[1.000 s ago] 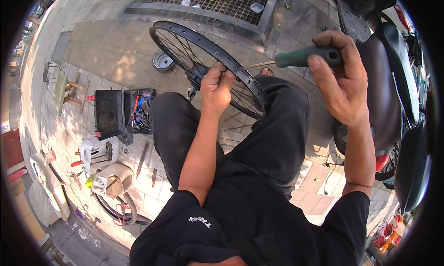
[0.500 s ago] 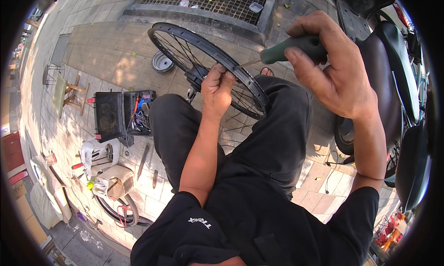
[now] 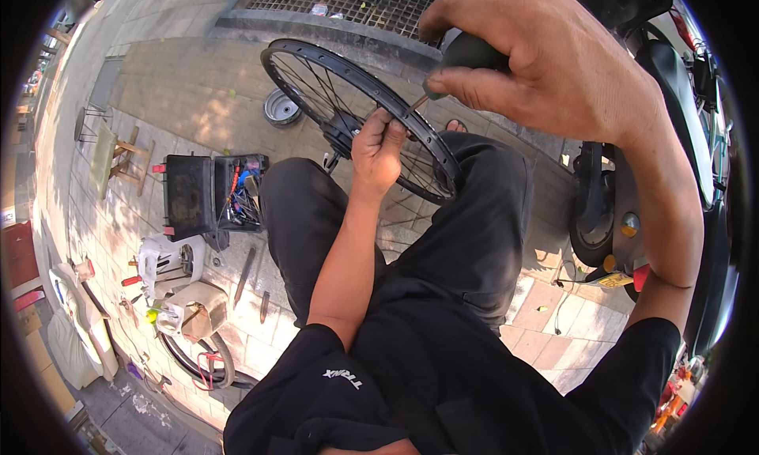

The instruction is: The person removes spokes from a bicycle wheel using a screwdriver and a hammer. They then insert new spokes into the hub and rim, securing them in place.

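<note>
A black spoked wheel rim with a hub (image 3: 303,54) stands tilted at my knees. My left hand (image 3: 378,154) grips its right part, thumb and fingers pinched on the rim by the spokes. Above, my right hand (image 3: 545,75) is wrapped round the dark green handle of a screwdriver (image 3: 468,53), whose thin shaft slants down to the rim just beside my left fingers. Whether the tip sits in a rim hole is too small to tell.
An open black toolbox (image 3: 190,194), a metal drum-like part (image 3: 281,105), a wooden stool (image 3: 125,158) and plastic containers (image 3: 194,309) with tools lie at left. A scooter (image 3: 664,67) stands close at right. A metal grate (image 3: 356,0) is beyond the wheel.
My right hand and forearm have swung up and outward to the right, tipping the screwdriver handle higher and more steeply above the rim. My left hand stays on the rim, shifted very slightly.
</note>
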Demonstrator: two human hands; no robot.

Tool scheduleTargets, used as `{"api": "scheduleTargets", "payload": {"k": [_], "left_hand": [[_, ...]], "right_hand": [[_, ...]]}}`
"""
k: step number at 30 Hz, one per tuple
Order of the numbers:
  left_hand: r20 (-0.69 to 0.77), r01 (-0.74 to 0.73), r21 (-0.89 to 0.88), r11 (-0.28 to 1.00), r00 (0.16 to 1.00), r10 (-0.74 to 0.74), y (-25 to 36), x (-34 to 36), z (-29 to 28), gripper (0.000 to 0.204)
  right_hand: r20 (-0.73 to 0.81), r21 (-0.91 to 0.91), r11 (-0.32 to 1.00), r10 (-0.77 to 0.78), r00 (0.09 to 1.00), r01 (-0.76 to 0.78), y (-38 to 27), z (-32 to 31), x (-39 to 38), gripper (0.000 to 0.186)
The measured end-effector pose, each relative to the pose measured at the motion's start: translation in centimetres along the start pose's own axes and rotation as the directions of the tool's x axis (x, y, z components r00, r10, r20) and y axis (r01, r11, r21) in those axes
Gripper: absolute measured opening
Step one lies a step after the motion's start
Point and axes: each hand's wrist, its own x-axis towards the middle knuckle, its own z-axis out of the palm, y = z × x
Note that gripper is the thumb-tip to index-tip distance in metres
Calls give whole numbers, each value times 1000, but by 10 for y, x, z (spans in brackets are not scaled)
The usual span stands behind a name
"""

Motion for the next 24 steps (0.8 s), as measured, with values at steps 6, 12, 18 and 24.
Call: {"api": "scheduleTargets", "payload": {"k": [6, 12, 18, 24], "left_hand": [[-1, -14, -10, 1000, 1000, 14, 5, 2, 2, 23], [19, 33, -3, 999, 999, -33, 5, -2, 4, 22], [5, 32, -102, 994, 999, -32, 3, 2, 0, 21], [8, -4, -69, 998, 1000, 5, -14, 3, 7, 15]], "right_hand": [[-24, 57, 987, -147, 989, 148, 14, 7, 9, 29], [14, -6, 998, 57, 998, -57, 7, 13, 9, 33], [-180, -103, 987, 102, 978, -122, -27, 20, 0, 32], [-344, -140, 990, -41, 938, -8, 9, 46, -5, 33]]}}
